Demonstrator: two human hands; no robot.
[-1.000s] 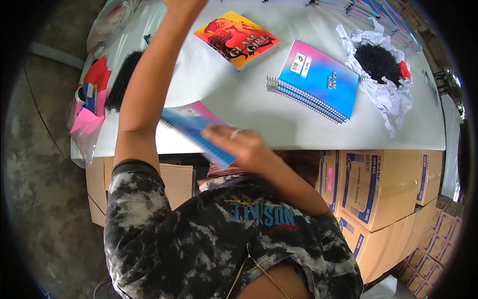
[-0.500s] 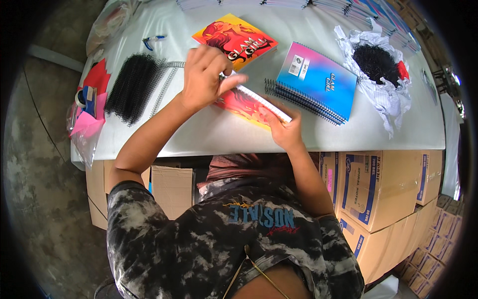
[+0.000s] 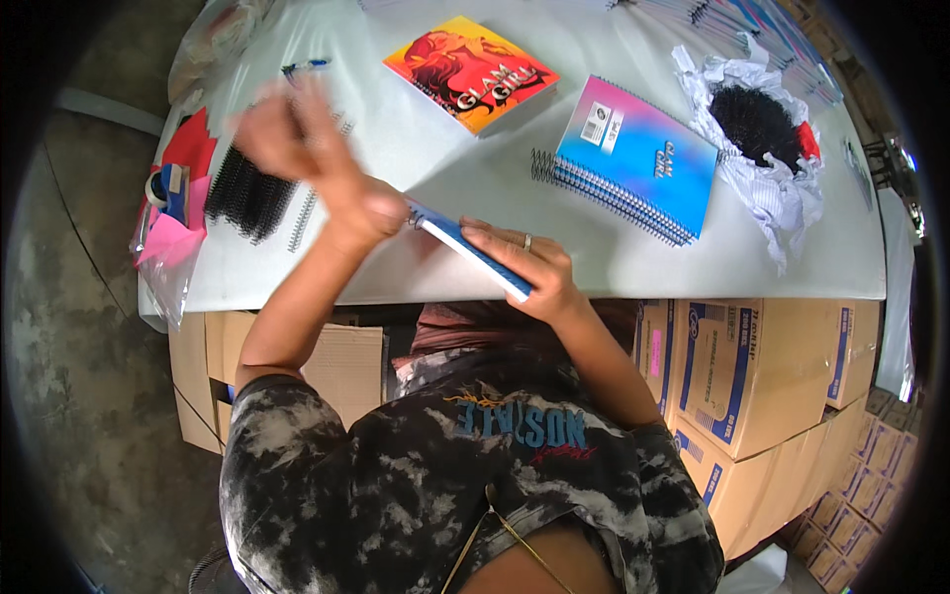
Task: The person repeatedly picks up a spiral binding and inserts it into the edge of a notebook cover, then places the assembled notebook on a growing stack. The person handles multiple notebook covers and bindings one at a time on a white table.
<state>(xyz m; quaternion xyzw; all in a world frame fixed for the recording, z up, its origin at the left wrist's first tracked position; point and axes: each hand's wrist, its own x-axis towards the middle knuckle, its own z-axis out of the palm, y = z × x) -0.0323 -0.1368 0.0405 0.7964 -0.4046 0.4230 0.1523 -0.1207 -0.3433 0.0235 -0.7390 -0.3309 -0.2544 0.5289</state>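
My right hand [image 3: 539,272], a ring on one finger, grips a notebook [image 3: 473,255] tilted edge-on, its white page edges and a strip of blue cover showing. At its upper left end, a bit of dark coil shows by my left wrist. My left hand [image 3: 287,134] is smeared by motion above a bundle of black spiral coils [image 3: 247,203]; whether it holds anything is unclear. A small blue-handled tool [image 3: 305,67], resembling pliers, lies just beyond it. Farther off sits a stack of red and yellow notebooks [image 3: 470,74].
Right of centre is a stack of spiral-bound blue and pink notebooks [image 3: 633,163]. Beside it, crumpled white paper [image 3: 762,213] cradles a heap of black coils [image 3: 754,124]. A tape dispenser [image 3: 173,193] lies at the table's left edge. Cardboard boxes [image 3: 767,371] stand below the table.
My left hand has left the notebook's edge and swung left over the coils. The notebook has turned in my right hand, showing blue cover instead of red and yellow, and sits slightly lower.
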